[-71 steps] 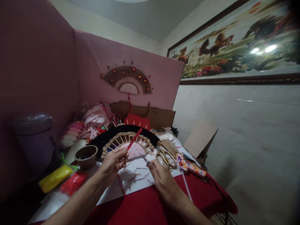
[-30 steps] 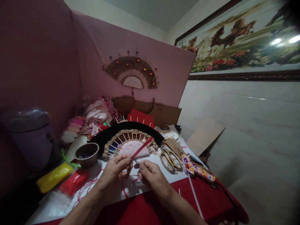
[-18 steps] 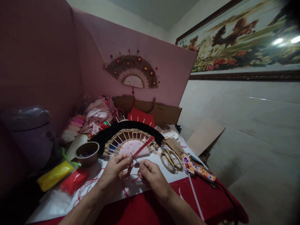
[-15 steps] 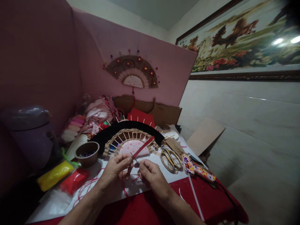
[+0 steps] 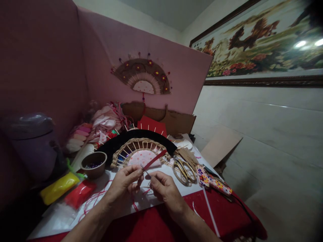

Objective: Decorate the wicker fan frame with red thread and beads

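Between the fingertips of my left hand (image 5: 131, 179) is a narrow red strip (image 5: 155, 159), which slants up to the right. My right hand (image 5: 161, 185) pinches a thin dark stick-like piece (image 5: 147, 172) that meets the strip near my left fingertips. What this piece is I cannot make out. Just behind my hands lies a woven fan (image 5: 137, 144) with pale ribs and a spotted pink half-round base (image 5: 143, 158). A black band (image 5: 143, 134) curves along its far side. Red cord (image 5: 92, 201) trails over the white sheet below my left hand.
Gold-handled scissors (image 5: 184, 171) and a flower-patterned glue gun (image 5: 213, 181) lie on the right. At left are a brown bowl (image 5: 94, 165) of beads, yellow (image 5: 59, 188) and red packets (image 5: 80, 194), and a lidded container (image 5: 31, 144). A finished fan (image 5: 143, 75) hangs on the pink board.
The red strip's upper end has dipped slightly and moved a little to the right. Both hands keep nearly the same place and grip.
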### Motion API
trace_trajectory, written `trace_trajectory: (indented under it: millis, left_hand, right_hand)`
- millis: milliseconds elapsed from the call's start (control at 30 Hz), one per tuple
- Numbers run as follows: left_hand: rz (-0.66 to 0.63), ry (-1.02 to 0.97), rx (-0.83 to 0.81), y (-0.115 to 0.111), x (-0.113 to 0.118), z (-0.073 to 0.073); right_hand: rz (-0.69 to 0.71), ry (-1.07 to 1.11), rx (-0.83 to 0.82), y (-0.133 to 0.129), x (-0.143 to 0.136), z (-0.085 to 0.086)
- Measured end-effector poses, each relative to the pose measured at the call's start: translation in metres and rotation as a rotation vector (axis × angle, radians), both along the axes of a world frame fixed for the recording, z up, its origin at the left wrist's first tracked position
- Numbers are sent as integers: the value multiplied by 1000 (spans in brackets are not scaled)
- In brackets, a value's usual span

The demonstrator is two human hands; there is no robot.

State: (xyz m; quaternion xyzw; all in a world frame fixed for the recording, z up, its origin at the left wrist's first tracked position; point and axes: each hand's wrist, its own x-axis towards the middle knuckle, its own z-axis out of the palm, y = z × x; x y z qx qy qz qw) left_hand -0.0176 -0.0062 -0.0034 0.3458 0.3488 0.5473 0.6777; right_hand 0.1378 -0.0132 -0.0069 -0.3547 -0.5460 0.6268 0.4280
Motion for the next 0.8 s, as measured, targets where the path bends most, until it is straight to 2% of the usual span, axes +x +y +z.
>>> trace_trajectory:
  millis: [800]
  left_hand:
    - [-43,-3,-26,-4,2,-2]
  right_hand:
    - [-75,148,-91,-3,-4,-9]
